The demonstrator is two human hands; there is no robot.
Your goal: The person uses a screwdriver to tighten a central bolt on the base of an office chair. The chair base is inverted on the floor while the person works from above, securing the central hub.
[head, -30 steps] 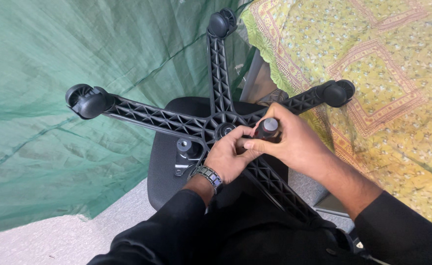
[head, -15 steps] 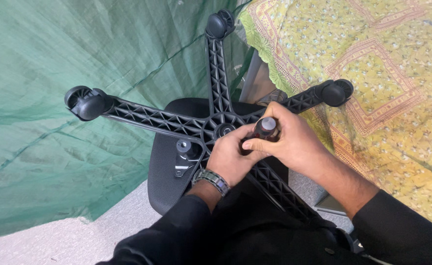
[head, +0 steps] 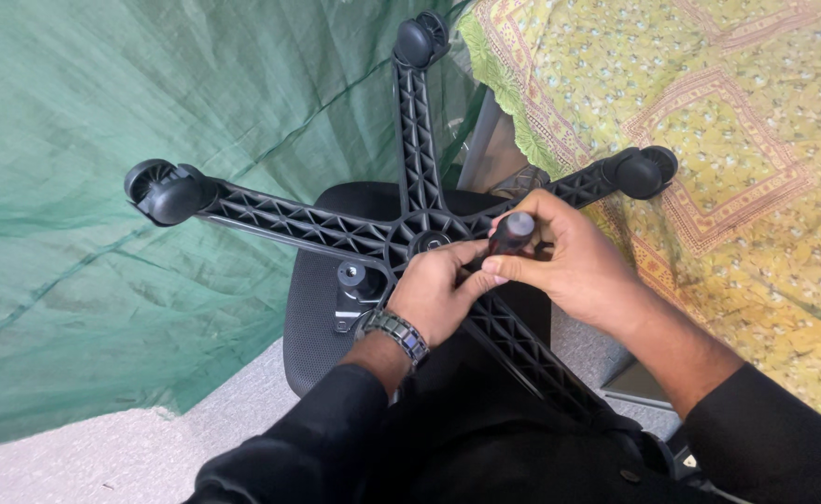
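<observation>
**Hands meet at hub of upturned chair base**

Green netting (head: 102, 140) hangs as a backdrop across the left of the scene, above pale speckled flooring (head: 74, 453). At centre, a black ribbed plastic star-shaped chair base (head: 401, 233) lies wheels-up over a black mesh seat (head: 312, 317). Three round black casters show: one at far left (head: 160, 192), one at top (head: 420, 40), one at right (head: 644, 172). The left hand (head: 434, 294), a metal-link watch (head: 393, 332) on its wrist, rests against the hub with fingers curled together. Just beside it, the right hand (head: 569, 261) has its fingers clamped around a dark round-ended tool handle (head: 513, 233) standing over the base's middle. Yellow floral patterned cloth (head: 737, 140) covers the right side. Both sleeves are black.
</observation>
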